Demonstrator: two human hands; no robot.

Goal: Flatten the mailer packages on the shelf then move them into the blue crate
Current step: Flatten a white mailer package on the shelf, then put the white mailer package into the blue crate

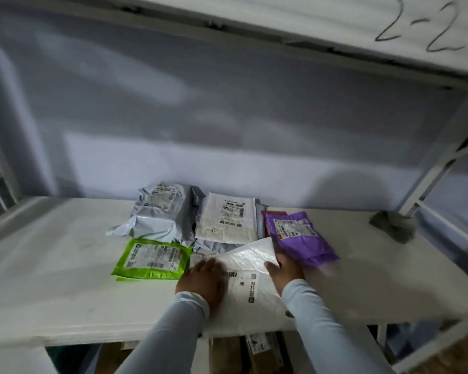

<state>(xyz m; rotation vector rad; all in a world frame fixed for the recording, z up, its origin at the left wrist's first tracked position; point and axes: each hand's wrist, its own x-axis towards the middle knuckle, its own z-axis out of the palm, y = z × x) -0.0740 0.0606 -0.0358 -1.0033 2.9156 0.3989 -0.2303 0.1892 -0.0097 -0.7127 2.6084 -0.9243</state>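
Observation:
A white mailer (247, 287) lies at the front edge of the white shelf (65, 279), its far corner lifted. My left hand (203, 282) presses flat on its left side. My right hand (285, 269) rests on its right edge, fingers curled around the raised flap, touching a purple mailer (300, 238). A green mailer (152, 259) lies flat to the left. Behind are a puffy grey mailer (157, 214) and a white mailer (227, 222) with a label. The blue crate is not in view.
A crumpled grey cloth (395, 224) sits at the shelf's back right near a metal upright (441, 157). The upper shelf (362, 31) marked "2-2" hangs overhead. Cardboard boxes (254, 349) show on the level below.

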